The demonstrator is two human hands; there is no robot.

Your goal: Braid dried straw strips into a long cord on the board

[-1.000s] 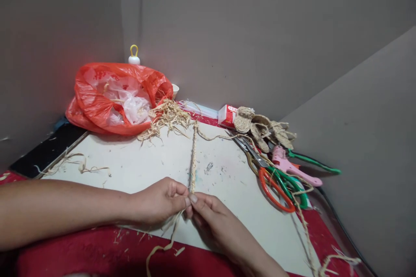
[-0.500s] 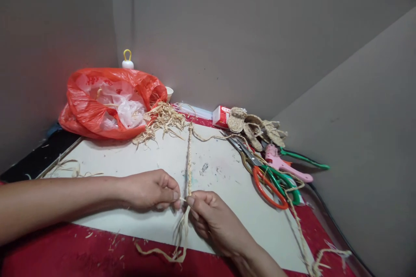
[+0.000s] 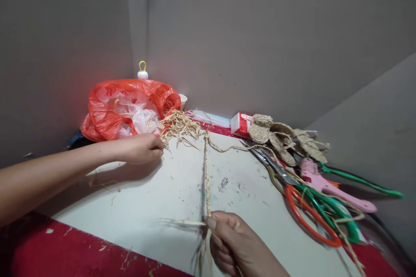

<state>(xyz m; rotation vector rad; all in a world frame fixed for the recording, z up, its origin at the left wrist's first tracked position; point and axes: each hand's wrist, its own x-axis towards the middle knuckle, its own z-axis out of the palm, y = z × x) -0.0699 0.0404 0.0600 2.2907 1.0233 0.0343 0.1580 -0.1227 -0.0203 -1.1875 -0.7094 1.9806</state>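
Note:
A thin braided straw cord [image 3: 206, 169] runs taut across the white board [image 3: 156, 194] from its far edge toward me. My right hand [image 3: 234, 242] pinches the cord's near end, where loose strands fray out to the left and below. My left hand [image 3: 143, 148] is stretched out to the pile of loose straw strips [image 3: 178, 124] beside the red plastic bag [image 3: 123, 106]. Its fingers are curled closed at the pile's edge; what they grip, if anything, is hidden.
Orange-handled scissors [image 3: 305, 214], green-handled scissors [image 3: 325, 207], a pink glue gun [image 3: 328, 184] and several small woven straw pieces [image 3: 286, 136] lie at the right. A red-and-white box [image 3: 241, 124] sits by the grey wall. Red cloth [image 3: 65, 251] covers the table's near edge.
My left hand let go of the cord's end and reached forward-left to the straw pile. My right hand kept hold of the cord. The camera shifted.

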